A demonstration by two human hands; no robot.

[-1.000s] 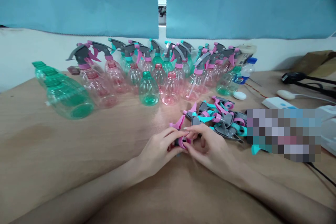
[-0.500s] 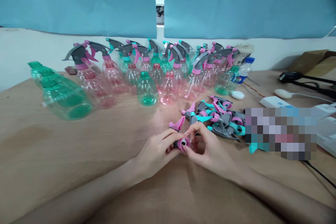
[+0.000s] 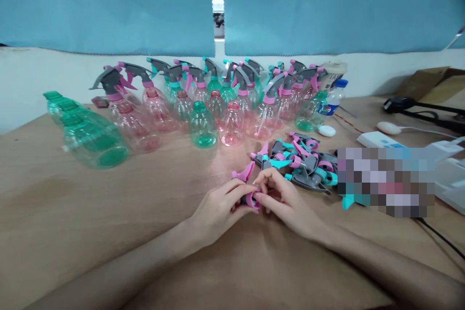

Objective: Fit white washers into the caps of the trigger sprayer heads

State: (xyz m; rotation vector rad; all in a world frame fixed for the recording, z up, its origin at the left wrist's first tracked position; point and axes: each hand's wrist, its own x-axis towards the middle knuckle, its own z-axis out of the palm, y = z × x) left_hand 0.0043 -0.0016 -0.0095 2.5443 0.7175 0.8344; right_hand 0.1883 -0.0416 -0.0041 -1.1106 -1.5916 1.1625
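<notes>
1. Blue curtains (image 3: 109,9) at 12 o'clock, wooden desk (image 3: 152,193) below.
2. Pink-collared spray head (image 3: 250,200) at clock centre, collar opening facing 3.
3. Left hand (image 3: 218,203), 9 o'clock: grip clamped on spray head.
4. Right hand (image 3: 288,201), 3 o'clock: thumb touching collar; can't tell if grip's closed.
5. Loose spray heads (image 3: 308,180) piled at 2.
6. Pink and green bottles (image 3: 232,128), 10 to 1 o'clock.

brn tbl (image 3: 145,193), grn & pink btls (image 3: 204,128), pile of sprayer hds (image 3: 308,162)

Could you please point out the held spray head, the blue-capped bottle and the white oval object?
Spray head (image 3: 249,200): head view, pink collar.
Blue-capped bottle (image 3: 331,108): head view, printed label.
White oval object (image 3: 327,131): head view, upper surface.
</notes>
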